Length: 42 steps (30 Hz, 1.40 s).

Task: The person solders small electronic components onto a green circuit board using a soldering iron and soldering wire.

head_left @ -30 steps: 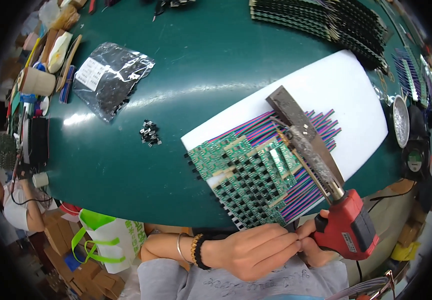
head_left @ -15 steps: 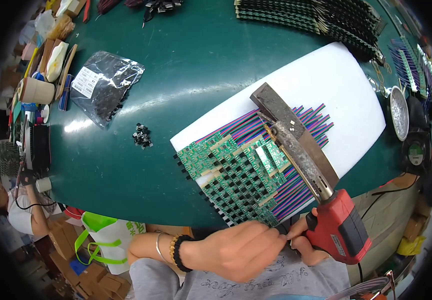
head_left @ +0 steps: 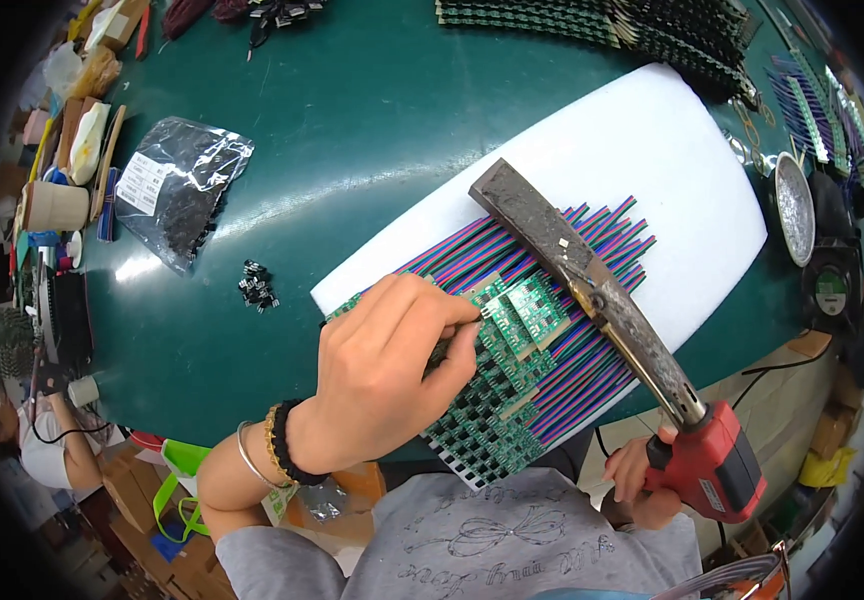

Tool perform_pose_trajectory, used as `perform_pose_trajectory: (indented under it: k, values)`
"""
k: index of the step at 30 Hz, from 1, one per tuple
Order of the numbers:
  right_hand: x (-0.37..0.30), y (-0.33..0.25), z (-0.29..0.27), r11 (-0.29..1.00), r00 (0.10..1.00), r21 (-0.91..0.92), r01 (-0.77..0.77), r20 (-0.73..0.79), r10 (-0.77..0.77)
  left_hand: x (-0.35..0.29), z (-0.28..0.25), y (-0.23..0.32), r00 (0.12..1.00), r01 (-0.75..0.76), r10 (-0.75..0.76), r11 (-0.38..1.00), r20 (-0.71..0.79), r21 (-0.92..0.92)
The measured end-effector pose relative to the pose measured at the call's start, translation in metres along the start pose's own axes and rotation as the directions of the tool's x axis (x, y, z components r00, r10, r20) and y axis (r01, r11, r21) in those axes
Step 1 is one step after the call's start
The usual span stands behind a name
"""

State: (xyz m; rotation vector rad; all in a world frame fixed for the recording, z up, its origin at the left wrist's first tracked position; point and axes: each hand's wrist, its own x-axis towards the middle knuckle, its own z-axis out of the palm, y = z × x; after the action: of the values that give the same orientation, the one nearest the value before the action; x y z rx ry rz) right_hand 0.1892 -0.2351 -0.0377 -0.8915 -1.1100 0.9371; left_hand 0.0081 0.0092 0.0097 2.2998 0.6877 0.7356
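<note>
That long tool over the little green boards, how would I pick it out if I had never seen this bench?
Start at the white foam sheet on the green table. Rows of small green circuit boards with striped ribbon wires lie on it, and the soldering iron slants across them. It alone has a long, scorched flat metal blade and a red handle, gripped by the right hand.

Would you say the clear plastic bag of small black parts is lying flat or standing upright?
Lying flat: the clear plastic bag is spread on the green table.
</note>
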Motion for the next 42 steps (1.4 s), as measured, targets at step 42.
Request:
perform_pose_trajectory:
  k: [42]
  values:
    - [-0.065,-0.021,0.007,0.905,0.833,0.038,-0.424,-0.376,0.406,0.011,-0.002,-0.001,0.985,0.142,-0.131,0.985,0.109,-0.095]
